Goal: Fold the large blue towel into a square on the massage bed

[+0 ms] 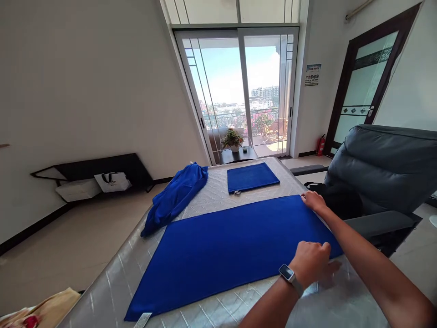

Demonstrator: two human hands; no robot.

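Royal blue runs plain across the spread cloth (235,250) at the centre of the frame, and we find a similar hue on the folded cloth (252,176) just above and the crumpled cloth (177,196) at centre left. Around them we see a silver-grey mattress (213,193) quilted in pale crossing lines. Charcoal covers the armchair (385,164) at right, bright red the fire extinguisher (320,146) right of centre, while beige fabric (56,304) carries red patches at lower left.

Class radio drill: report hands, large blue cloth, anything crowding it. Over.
Right hand at far right corner, left hand curled over near edge, grips unclear. Large blue cloth lies flat. Bunched blue cloth beside its far left corner.
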